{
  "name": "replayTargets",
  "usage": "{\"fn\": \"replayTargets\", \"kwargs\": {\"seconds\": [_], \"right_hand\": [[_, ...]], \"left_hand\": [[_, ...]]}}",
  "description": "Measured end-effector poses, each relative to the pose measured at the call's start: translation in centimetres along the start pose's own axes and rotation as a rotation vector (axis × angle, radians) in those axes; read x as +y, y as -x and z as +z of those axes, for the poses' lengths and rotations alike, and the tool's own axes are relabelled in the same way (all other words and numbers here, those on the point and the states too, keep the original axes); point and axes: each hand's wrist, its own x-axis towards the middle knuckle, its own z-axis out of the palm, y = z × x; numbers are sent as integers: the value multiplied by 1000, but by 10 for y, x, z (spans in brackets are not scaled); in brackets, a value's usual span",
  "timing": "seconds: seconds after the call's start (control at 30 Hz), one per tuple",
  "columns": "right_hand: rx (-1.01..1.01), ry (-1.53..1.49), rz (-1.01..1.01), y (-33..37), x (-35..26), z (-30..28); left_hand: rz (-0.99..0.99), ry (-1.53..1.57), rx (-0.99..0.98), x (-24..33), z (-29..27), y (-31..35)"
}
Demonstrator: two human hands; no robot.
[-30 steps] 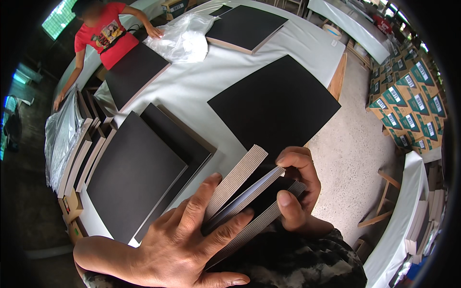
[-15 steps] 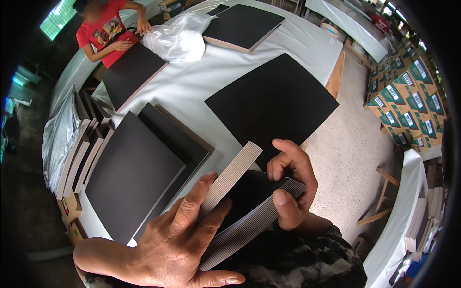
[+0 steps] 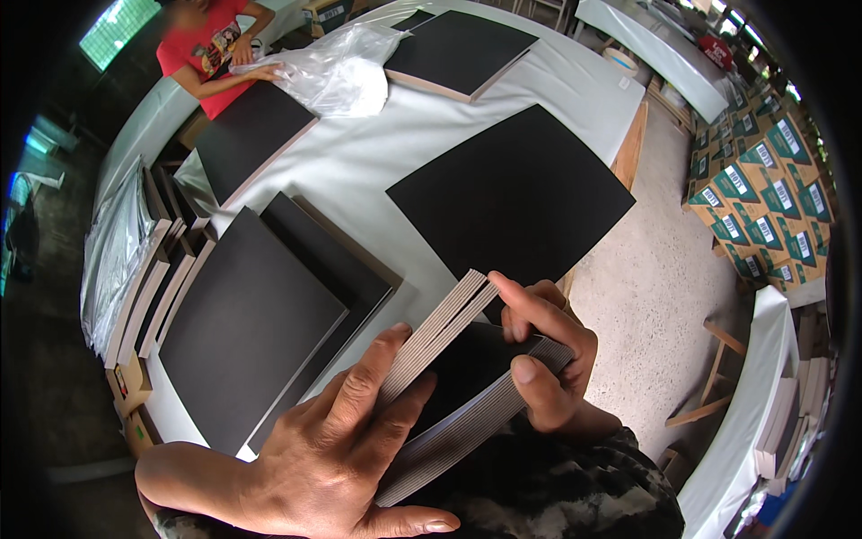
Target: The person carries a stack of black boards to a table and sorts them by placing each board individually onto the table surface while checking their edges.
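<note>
Thin black boards with grey-brown edges stand in two bundles close to my body. The upper bundle (image 3: 417, 346) passes between the index and middle fingers of my left hand (image 3: 328, 445), whose thumb stretches out below. A narrow gap splits this bundle at its far end. My right hand (image 3: 557, 359) grips the far corner of the lower bundle (image 3: 471, 431) between thumb and curled fingers. Its index fingertip touches the split end of the upper bundle. Between the bundles a black board face (image 3: 467, 364) shows. My palms hide part of the boards.
A black stack (image 3: 512, 189) lies ahead on the white-covered table (image 3: 368, 180). More black stacks (image 3: 242, 314) lie at left, beside plastic-wrapped piles (image 3: 117, 260). Across the table, a person in red (image 3: 206, 54) handles clear plastic (image 3: 337, 76). Cartons (image 3: 763, 189) are piled at right.
My right index finger has straightened onto the end of the upper bundle, where a gap has opened. My left hand has barely moved. The other person's hands have shifted at the plastic.
</note>
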Motion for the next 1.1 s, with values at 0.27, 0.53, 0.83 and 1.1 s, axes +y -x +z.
{"fn": "replayTargets", "kwargs": {"seconds": [0.27,0.53,0.83,1.1], "right_hand": [[6,-8,-14,2,2,-1],[8,-5,-13,3,1,-2],[14,-8,0,3,0,-1],[12,10,5,3,-1,-2]], "left_hand": [[13,-37,0,1,0,-2],[3,-11,15,0,2,0],[-5,9,29,-2,3,0],[8,-31,36,-1,2,0]]}}
